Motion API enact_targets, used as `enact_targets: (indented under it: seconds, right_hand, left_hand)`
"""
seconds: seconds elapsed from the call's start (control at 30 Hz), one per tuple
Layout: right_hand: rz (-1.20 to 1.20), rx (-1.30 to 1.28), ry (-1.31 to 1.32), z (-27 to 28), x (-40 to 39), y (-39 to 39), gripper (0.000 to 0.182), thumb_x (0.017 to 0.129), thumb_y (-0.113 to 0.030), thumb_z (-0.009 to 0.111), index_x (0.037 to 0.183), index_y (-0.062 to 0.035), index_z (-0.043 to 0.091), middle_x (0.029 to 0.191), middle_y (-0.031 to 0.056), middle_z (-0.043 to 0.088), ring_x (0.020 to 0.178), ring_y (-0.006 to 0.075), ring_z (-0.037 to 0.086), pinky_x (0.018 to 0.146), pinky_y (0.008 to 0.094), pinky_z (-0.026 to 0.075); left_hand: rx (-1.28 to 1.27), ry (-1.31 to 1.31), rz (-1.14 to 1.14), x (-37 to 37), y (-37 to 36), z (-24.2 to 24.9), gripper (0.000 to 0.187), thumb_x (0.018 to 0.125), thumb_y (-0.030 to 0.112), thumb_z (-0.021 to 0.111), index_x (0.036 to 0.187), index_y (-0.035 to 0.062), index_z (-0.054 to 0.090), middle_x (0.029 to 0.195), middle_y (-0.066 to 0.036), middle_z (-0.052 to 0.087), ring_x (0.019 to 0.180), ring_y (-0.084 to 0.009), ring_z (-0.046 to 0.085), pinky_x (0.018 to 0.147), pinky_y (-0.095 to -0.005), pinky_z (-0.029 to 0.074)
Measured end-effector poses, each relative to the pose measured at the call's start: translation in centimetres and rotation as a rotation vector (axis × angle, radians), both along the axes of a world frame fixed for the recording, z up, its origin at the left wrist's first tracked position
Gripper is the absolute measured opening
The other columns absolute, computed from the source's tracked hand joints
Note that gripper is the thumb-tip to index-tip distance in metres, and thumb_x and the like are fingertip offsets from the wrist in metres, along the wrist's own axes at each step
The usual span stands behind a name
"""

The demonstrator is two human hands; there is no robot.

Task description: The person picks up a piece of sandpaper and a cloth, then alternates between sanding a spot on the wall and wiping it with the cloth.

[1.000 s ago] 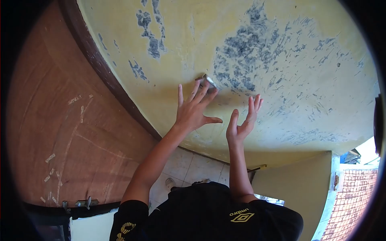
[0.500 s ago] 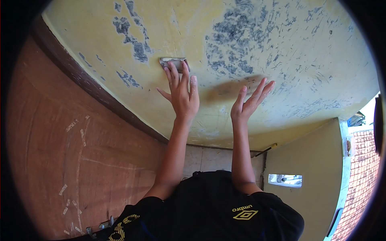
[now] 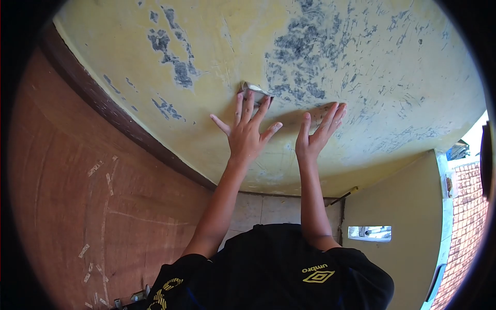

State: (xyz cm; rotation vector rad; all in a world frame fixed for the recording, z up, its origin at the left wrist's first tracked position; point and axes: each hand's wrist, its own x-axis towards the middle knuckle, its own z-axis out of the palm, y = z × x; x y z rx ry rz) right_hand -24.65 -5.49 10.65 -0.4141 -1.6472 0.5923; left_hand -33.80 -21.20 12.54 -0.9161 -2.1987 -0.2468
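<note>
My left hand (image 3: 248, 138) lies with fingers spread on the yellow wall (image 3: 222, 62). Under its fingertips is a folded piece of sandpaper (image 3: 257, 89), pressed to the surface with one edge curling up. Just right of it, a large dark, worn patch (image 3: 302, 46) breaks up the paint. My right hand (image 3: 315, 138) holds nothing; its fingers are extended and its thumb is apart, the fingertips right at the wall beneath that patch. A shadow falls on the wall between both hands.
A reddish-brown wooden panel (image 3: 139, 206) with bits of tape fills the left, bordered by a dark brown frame strip (image 3: 119, 111). Pale floor tiles (image 3: 276, 208) show below. A yellow-and-black handle (image 3: 343, 196) leans in the corner. On the right are a small wall opening (image 3: 369, 233) and brickwork (image 3: 465, 206).
My left hand has slid right and slightly down with the sandpaper, which has turned clockwise; its fingers are spread wider. My right hand has shifted only slightly.
</note>
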Motion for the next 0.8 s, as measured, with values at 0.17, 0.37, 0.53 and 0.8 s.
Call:
enact_targets:
  seconds: [0.17, 0.37, 0.53, 0.8]
  right_hand:
    - [-0.048, -0.017, -0.036, -0.1, 0.7, 0.4, 0.077, 0.108, -0.028, 0.057, 0.17, -0.0019, 0.018, 0.177, 0.0256, 0.01, 0.164, 0.0461, 0.005, 0.128, 0.0608, 0.004]
    - [-0.06, 0.027, -0.084, -0.9, -0.7, 1.3, 0.076, 0.111, -0.03, 0.052, 0.171, -0.0025, 0.013, 0.178, 0.0229, 0.005, 0.164, 0.0442, 0.0, 0.129, 0.0592, 0.002]
    - [-0.041, 0.019, -0.145, -1.1, -0.1, 1.6, 0.079, 0.112, -0.041, 0.046, 0.169, 0.0029, 0.012, 0.177, 0.0272, 0.005, 0.164, 0.0459, 0.001, 0.129, 0.0587, 0.002]
    - [-0.011, 0.029, -0.15, -1.0, 0.6, 1.7, 0.078, 0.112, -0.041, 0.047, 0.169, 0.0022, 0.016, 0.177, 0.0257, 0.008, 0.164, 0.0439, 0.004, 0.13, 0.0572, 0.005]
  left_hand:
    - [0.399, -0.328, -0.169, 2.3, 2.6, -0.3, 0.096, 0.093, 0.084, 0.049, 0.167, 0.0251, 0.038, 0.177, -0.017, 0.018, 0.165, -0.0393, 0.012, 0.105, -0.0867, -0.017]
    - [0.261, -0.361, -0.133, 1.3, 0.3, 0.1, 0.093, 0.098, 0.081, 0.045, 0.168, 0.02, 0.036, 0.177, -0.021, 0.014, 0.165, -0.0408, 0.006, 0.107, -0.0851, -0.016]
    - [0.47, -0.271, -0.138, 0.7, 1.8, 0.6, 0.094, 0.099, 0.079, 0.045, 0.168, 0.0161, 0.036, 0.177, -0.024, 0.013, 0.165, -0.0416, 0.003, 0.11, -0.0837, -0.014]
    - [0.391, -0.197, -0.011, -0.3, 0.3, 0.7, 0.101, 0.084, 0.092, 0.05, 0.165, 0.032, 0.04, 0.177, -0.013, 0.022, 0.164, -0.037, 0.017, 0.104, -0.0896, -0.014]
